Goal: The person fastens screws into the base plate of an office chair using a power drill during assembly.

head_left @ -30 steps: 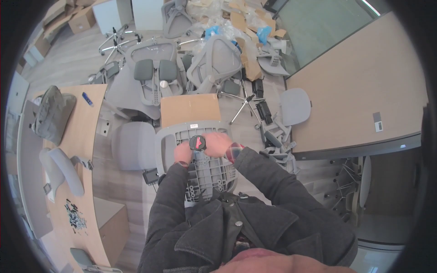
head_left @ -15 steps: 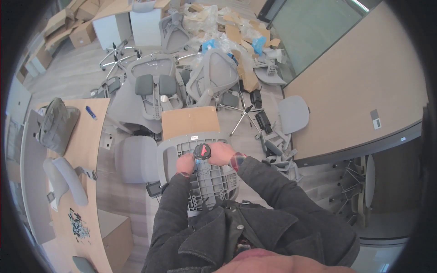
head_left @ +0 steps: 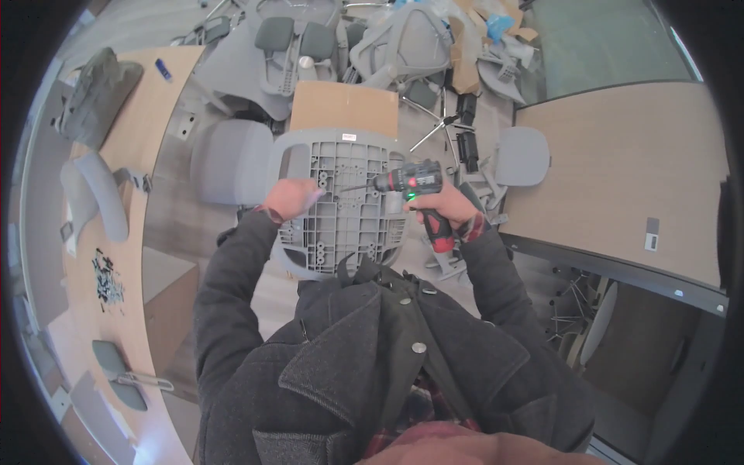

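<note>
My right hand (head_left: pixel 451 203) is wrapped round the handle of a cordless drill (head_left: pixel 418 179), black and red with a green light glowing. Its long thin bit points left, towards my left hand (head_left: pixel 291 199). That hand is closed in a pinch just short of the bit's tip; whatever lies between its fingertips is too small to make out. Below both hands lies a grey plastic chair seat (head_left: pixel 353 225), its ribbed underside facing up. The seat's far edge carries a small white label (head_left: pixel 349 137).
A cardboard box (head_left: pixel 345 106) stands beyond the seat. On the left desk (head_left: pixel 172 81) are a bag (head_left: pixel 101 97), a blue marker (head_left: pixel 163 70), an armrest part and a heap of screws (head_left: pixel 107 277). Chair backs and bases crowd the floor ahead; a wooden cabinet (head_left: pixel 612 178) is at right.
My hands have moved apart from over the seat. The drill, earlier seen end-on, now lies sideways in my right hand, its bit pointing left. My view has tilted down.
</note>
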The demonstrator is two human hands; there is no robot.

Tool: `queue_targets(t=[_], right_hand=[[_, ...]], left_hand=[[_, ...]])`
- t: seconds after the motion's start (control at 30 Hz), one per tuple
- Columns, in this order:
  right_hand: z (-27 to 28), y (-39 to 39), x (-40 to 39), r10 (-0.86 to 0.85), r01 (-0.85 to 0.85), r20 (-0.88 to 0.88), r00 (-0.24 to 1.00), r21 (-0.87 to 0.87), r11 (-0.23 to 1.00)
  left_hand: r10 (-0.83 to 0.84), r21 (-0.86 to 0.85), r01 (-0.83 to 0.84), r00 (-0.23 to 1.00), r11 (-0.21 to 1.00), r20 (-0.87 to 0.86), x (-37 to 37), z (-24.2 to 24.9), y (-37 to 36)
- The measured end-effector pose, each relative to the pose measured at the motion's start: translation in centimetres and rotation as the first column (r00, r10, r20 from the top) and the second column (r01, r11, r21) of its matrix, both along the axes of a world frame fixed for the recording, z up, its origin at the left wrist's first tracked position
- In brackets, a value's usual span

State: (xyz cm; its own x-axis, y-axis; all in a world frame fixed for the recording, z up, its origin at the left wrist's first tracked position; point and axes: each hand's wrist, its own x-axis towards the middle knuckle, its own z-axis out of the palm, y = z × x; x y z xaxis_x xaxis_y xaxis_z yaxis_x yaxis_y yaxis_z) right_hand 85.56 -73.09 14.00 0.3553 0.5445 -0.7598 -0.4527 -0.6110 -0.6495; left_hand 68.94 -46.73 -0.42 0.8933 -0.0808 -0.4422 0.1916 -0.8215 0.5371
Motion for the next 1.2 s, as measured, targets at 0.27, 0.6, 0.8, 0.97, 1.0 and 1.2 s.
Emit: queue_targets(t=[0.27,0.6,0.8,0.97,1.0,1.2], right_hand=[[-4.5,-0.4,-2.9,0.295,-0.209,0.361,0.885,-0.258,0.943],[-8.4,1.1,-4.9,0.359,-0.232,0.537,0.763,-0.292,0.928],[-9.0,1.4,-5.0,0.433,-0.265,0.509,0.743,-0.371,0.89],[-6.6,4.4,-5.7,0.713,-0.487,0.512,0.479,-0.52,0.702],[-5.9,5.3,-5.4,0.738,-0.496,0.517,0.433,-0.547,0.674],[-5.3,6.6,-5.4,0.789,-0.529,0.484,0.377,-0.587,0.613]], left_hand=[[0.653,-0.503,-0.632,0.74,0.59,-0.163,-2.7,-6.4,-1.7],[0.314,0.01,-0.315,0.949,0.949,0.039,-0.1,-7.8,-6.7],[0.295,0.1,-0.289,0.954,0.952,-0.047,0.9,-6.8,-7.3],[0.289,0.103,-0.289,0.957,0.952,0.017,1.2,-9.3,-7.7],[0.27,0.116,-0.276,0.961,0.954,0.065,2.0,-9.2,-7.3],[0.499,0.071,-0.495,0.865,0.866,-0.05,1.4,-7.0,-8.5]])
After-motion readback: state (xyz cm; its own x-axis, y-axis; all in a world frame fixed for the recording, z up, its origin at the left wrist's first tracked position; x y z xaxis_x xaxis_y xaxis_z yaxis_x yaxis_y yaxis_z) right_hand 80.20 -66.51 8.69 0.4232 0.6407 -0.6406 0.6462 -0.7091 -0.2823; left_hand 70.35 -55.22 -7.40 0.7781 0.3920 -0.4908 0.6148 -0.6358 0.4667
